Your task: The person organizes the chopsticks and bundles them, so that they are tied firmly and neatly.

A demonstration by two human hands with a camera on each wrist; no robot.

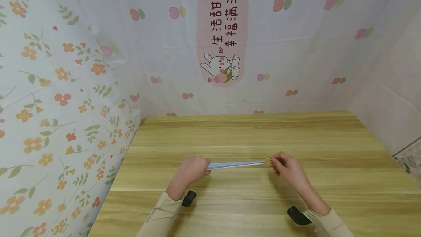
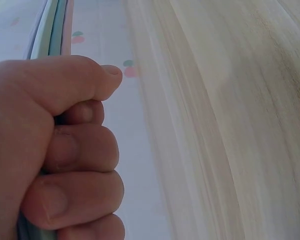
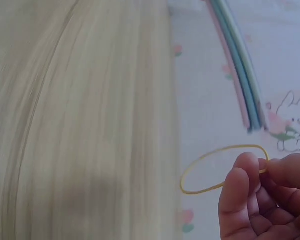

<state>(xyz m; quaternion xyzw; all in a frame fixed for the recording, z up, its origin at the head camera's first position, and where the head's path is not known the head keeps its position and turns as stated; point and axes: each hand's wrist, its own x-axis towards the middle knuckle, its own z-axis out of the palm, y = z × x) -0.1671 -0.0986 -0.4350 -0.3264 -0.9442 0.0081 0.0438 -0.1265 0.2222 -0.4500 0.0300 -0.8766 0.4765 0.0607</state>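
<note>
A bundle of slim pastel chopsticks [image 1: 235, 165], in pink, teal, pale green and lavender, stretches rightward from my left hand [image 1: 194, 169]. The fingers of that hand [image 2: 75, 150] curl around one end of the bundle, and the bundle narrows toward its free tips. Just right of those tips, my right hand [image 1: 289, 167] pinches a thin yellow rubber band [image 3: 202, 191] between thumb and fingertips. The band hangs as a loose loop, apart from the chopstick tips in the right wrist view.
Both hands are over a wood-grain table [image 1: 236, 204]. A white cloth with fruit prints [image 1: 279, 54] hangs behind it, and a flowered cloth [image 1: 56, 120] hangs at the left. Black wrist straps [image 1: 297, 215] show near both sleeves.
</note>
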